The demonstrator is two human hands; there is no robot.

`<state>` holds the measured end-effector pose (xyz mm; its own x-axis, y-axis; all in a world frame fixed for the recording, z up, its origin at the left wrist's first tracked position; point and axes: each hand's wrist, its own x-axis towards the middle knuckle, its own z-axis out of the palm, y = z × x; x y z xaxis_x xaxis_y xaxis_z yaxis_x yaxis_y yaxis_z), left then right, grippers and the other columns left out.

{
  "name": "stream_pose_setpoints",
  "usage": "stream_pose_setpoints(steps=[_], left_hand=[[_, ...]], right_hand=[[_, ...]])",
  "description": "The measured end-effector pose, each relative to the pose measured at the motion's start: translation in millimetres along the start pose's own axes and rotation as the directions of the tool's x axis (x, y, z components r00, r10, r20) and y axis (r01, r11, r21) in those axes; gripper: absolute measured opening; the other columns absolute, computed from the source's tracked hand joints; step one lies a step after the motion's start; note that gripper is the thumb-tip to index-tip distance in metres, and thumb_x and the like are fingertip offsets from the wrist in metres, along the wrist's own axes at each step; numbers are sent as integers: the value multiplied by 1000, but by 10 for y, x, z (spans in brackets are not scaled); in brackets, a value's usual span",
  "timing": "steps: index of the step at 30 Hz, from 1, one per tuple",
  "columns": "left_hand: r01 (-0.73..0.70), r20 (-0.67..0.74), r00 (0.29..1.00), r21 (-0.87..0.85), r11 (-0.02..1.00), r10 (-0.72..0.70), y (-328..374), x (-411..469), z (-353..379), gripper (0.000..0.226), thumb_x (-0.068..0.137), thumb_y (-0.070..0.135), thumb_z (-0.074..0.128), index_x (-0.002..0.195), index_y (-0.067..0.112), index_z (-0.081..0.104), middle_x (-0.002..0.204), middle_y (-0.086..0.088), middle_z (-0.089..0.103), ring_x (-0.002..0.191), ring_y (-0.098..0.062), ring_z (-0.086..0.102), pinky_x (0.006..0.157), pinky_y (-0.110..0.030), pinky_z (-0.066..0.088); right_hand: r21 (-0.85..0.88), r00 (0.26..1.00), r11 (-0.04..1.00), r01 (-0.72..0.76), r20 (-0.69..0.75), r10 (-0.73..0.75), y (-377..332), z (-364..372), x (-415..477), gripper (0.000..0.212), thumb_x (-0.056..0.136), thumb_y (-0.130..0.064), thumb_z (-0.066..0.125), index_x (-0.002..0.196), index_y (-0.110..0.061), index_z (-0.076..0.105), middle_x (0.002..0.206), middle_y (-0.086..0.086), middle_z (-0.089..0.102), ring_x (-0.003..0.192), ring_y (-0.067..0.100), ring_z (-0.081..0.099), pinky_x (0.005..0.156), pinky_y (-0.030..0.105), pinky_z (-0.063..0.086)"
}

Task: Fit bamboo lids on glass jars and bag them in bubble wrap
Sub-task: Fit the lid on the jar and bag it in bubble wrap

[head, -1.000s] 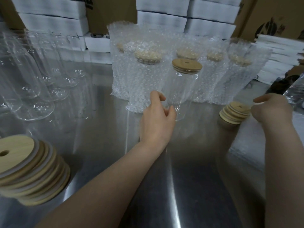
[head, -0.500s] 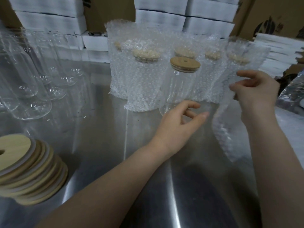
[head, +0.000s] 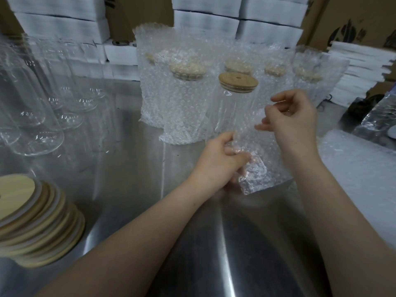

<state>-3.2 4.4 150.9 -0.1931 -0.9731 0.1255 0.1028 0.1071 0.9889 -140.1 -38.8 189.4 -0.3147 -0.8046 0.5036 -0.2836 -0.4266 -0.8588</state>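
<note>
Left fingers are curled round the lower part of a bubble wrap bag; the left hand grips it low over the table. Right fingers are bent in, pinching the bag's upper edge; the right hand sits higher, to the right of the left. The bag hangs slack between the two; I cannot tell whether its bottom corner touches the table. Just beyond both sets of fingers a glass jar stands upright, bamboo lid seated on top, not in a bag. Behind it I count a row of bagged jars. Right of the right fingers lies a pile of bubble wrap. Far left of the left fingers are empty jars, and nearer me a stack of lids. White boxes are stacked at the back.
</note>
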Motion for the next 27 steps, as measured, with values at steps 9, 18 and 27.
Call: stream_pose_setpoints(steps=[9, 18, 27], left_hand=[[-46, -151, 988, -22, 999, 42, -45, 56, -111, 18, 82, 8, 76, 87, 9, 59, 44, 6, 56, 36, -1, 48, 36, -13, 37], [-86, -113, 990, -62, 994, 79, -44, 45, -111, 18, 76, -6, 77, 88, -8, 63, 60, -1, 66, 45, -1, 57, 44, -13, 44], [-20, -104, 994, -42, 999, 16, 18, 27, -130, 10, 84, 6, 73, 86, 7, 63, 59, 1, 66, 45, -10, 58, 55, -29, 40]], right_hand=[[-356, 901, 935, -8, 403, 161, -79, -17, -48, 53, 81, -63, 65, 69, -11, 68, 62, -2, 68, 45, 16, 61, 40, 22, 40], [-409, 695, 909, -75, 632, 342, -152, -100, -36, 57, 50, -64, 79, 81, -20, 61, 65, -5, 69, 55, 7, 62, 47, 23, 49], [-316, 681, 926, -209, 632, 369, -124, -193, 52, 4, 82, -12, 75, 83, -14, 78, 75, -3, 74, 60, 12, 63, 49, 22, 51]])
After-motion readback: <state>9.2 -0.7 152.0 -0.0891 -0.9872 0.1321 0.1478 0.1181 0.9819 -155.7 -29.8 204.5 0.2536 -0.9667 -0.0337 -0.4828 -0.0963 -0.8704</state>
